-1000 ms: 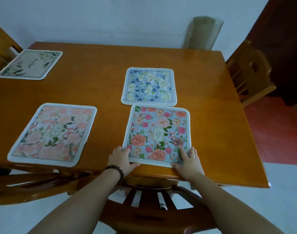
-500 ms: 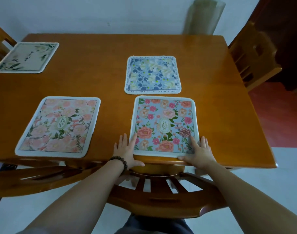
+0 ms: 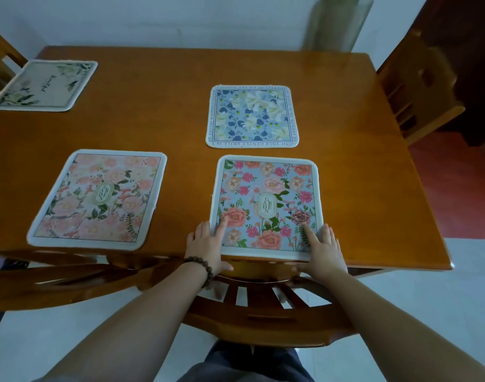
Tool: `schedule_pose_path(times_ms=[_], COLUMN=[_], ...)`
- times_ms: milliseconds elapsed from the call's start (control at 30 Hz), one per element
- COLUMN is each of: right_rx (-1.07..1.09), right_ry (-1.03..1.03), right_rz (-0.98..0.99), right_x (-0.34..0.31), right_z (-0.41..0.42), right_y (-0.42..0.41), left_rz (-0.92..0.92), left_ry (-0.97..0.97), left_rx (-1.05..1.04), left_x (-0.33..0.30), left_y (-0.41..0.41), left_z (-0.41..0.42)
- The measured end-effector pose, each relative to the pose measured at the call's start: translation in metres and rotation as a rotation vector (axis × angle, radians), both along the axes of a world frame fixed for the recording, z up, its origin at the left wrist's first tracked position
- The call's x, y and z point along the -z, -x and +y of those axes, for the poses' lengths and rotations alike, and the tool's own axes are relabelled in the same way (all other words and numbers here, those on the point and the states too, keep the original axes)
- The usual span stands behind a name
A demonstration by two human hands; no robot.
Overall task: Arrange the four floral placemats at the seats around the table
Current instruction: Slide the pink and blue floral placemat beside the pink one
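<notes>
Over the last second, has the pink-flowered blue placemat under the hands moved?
Yes. The pink-flowered blue placemat slid toward the near edge of the table, away from the blue-and-white placemat, widening their gap.

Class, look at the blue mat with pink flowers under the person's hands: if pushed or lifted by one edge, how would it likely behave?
The blue floral placemat lies thin and flat, so it is probably light and would likely droop if lifted by one edge. The table looks glossy, so it may slide easily. Both hands, left hand and right hand, press its near corners.
</notes>
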State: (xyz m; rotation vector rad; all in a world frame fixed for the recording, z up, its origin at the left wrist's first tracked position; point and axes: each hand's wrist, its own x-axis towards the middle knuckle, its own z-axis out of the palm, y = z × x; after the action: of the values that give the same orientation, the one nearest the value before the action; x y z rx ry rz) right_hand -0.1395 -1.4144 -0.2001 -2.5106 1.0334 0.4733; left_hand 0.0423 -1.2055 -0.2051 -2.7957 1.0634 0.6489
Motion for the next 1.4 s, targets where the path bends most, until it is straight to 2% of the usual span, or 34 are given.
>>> schedule_pose_path(times_ms=[67, 333, 767, 967, 1200, 1400], right_rx=[0.017, 0.028, 0.048, 0.044, 0.064, 0.054], right_ry=[0.033, -0.005, -0.056, 0.0, -0.059, -0.035], right_rz=[-0.031, -0.066, -0.112, -0.121, -0.105, -0.077], right_x=[0.0, 0.003, 0.003, 0.004, 0.007, 0.006], right_z=[-0.001, -0.002, -0.001, -0.002, -0.004, -0.007], right_y=[0.0, -0.001, -0.002, -0.003, -0.005, -0.003], left_rz=[-0.028, 0.098, -0.002, -0.008, 0.134, 0.123], left_ry=[0.021, 0.005, 0.127, 0.171, 0.124, 0.094], left_rx=[-0.02, -0.02, -0.041, -0.06, -0.092, -0.081], left_x=[-0.002, -0.001, -0.006, -0.005, 0.002, 0.004], left_y=[-0.001, 0.0, 0.004, -0.004, -0.008, -0.011], left_z=[0.001, -0.003, -0.002, -0.001, -0.001, 0.0])
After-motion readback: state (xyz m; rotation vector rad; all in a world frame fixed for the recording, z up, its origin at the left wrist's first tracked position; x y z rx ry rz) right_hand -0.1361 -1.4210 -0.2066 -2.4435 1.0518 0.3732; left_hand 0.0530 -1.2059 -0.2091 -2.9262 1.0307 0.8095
